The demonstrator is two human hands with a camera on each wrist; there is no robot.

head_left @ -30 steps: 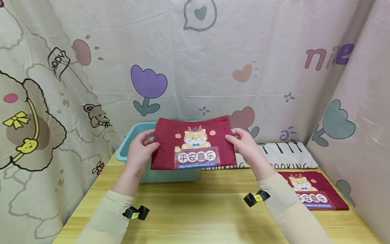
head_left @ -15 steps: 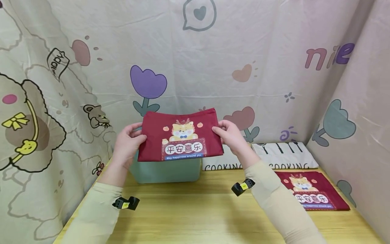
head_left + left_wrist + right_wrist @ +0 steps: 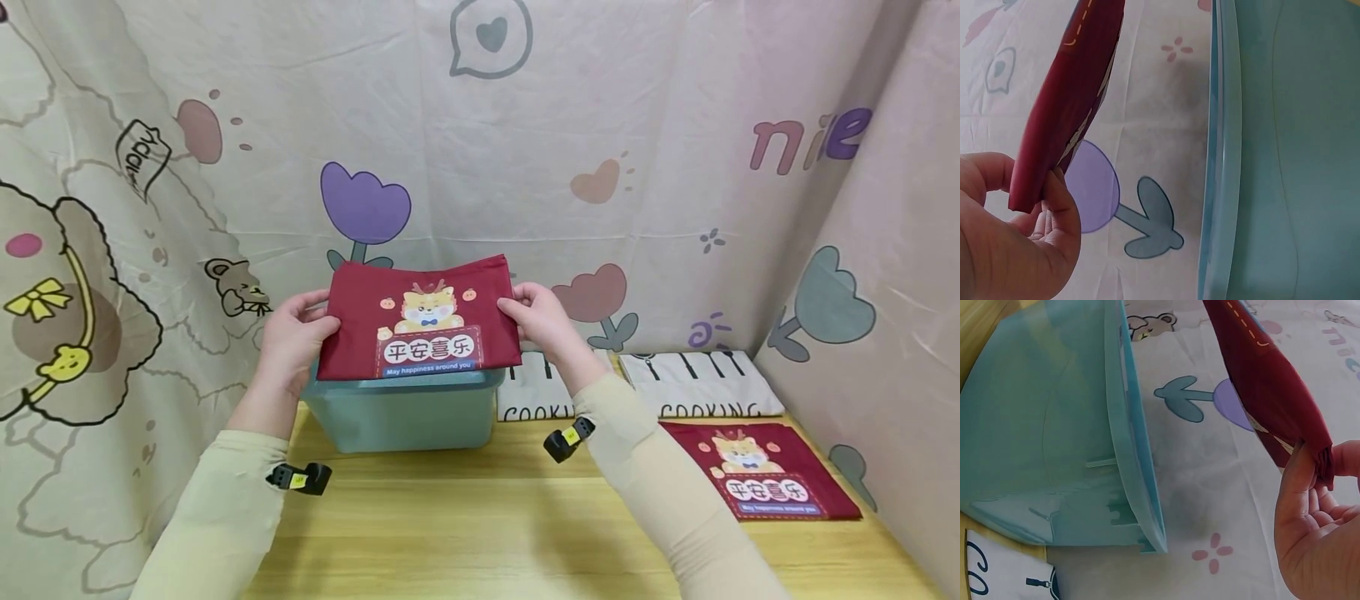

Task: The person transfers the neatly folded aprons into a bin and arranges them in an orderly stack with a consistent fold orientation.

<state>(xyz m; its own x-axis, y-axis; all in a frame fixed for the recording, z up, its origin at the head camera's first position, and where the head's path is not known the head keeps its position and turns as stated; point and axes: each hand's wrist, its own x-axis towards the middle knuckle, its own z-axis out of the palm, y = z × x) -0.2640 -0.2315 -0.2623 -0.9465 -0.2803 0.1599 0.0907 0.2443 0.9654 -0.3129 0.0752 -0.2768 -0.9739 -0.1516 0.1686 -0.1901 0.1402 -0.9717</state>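
Observation:
A folded dark red apron (image 3: 423, 321) with a cartoon dog print and Chinese lettering hangs tilted above the light blue plastic bin (image 3: 405, 417). At its left edge, my left hand (image 3: 294, 337) pinches the cloth between thumb and fingers. My right hand (image 3: 542, 321) pinches the opposite edge the same way. Both wrist views show the apron (image 3: 1063, 106) side-on as a thick fold, raised clear of the bin's rim (image 3: 1132, 425). Most of the bin's opening is hidden behind the cloth in the head view.
Another folded red apron (image 3: 787, 471) lies at the table's right. Along the back lie two white folded cloths, one with utensil prints and "COOKING" (image 3: 701, 383) and one (image 3: 536, 392) beside the bin. A printed curtain (image 3: 480, 167) closes off the back and sides of the wooden table (image 3: 450, 533).
Both hands have carried the red apron to the left, upward and away from me, from in front of the bin to over it. The other cloths have stayed put.

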